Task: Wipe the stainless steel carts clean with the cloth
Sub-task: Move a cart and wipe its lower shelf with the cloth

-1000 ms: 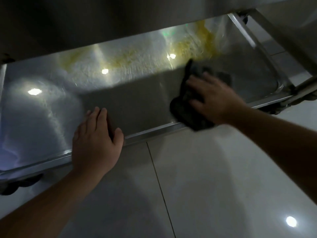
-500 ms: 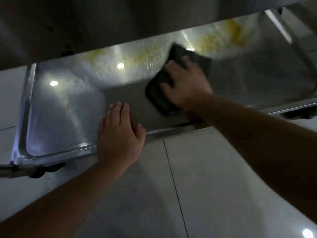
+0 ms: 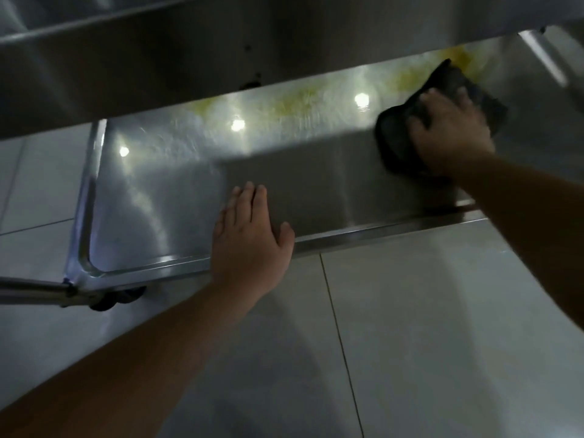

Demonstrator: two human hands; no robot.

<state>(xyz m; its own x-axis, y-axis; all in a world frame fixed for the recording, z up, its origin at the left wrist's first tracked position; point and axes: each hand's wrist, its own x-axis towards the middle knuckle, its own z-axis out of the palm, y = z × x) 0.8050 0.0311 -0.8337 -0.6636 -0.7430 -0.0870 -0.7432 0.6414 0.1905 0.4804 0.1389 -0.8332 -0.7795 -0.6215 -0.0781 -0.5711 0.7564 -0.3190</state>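
Moved: right hand and cloth now further right on shelf.
Shelf: yellow stains along back.
Fingers: right curled over cloth; left hand flat, holding nothing.

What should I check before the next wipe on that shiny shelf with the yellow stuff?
1. Cloth under the wiping hand: ok, the right hand presses it on the lower shelf.
2. Shelf held steady: ok, the left hand lies flat on its front edge.
3. Yellow smears gone: not ok, they run along the back of the shelf.
4. Cloth near the dirt: ok, its top corner reaches the yellow patch at the right.
5. Room to reach the back: cannot tell, the upper shelf hides it.
6. Wheel locked: cannot tell.
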